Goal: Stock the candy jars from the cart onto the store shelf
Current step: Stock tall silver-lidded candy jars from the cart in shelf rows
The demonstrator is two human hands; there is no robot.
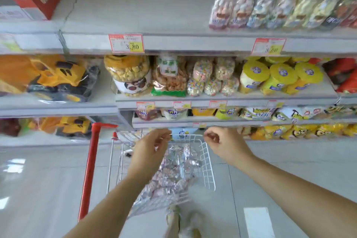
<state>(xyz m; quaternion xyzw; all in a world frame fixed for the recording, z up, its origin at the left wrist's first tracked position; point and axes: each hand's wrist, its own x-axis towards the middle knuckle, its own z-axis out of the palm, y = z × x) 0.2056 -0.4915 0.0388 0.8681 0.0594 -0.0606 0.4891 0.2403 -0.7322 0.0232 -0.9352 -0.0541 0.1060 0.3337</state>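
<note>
Tiered grey store shelving point(173, 44) fills the upper two thirds of the frame. Its top shelf point(144, 11) carries, at upper right, rows of upright silver-lidded jars point(270, 6), long axes vertical. At lower centre stands a wire cart point(209, 164) with a red handle point(89, 170). It holds a heap of candy jars point(173, 172) lying on their sides; blur hides most of their axes, but one silver cap point(197, 163) points toward the right rim. The left hand point(150, 150) and right hand point(222, 145) hover over the cart's far end, above the heap. The fingers point(164, 137) of both hands are loosely curled and hold nothing; no contact with any jar is visible.
</note>
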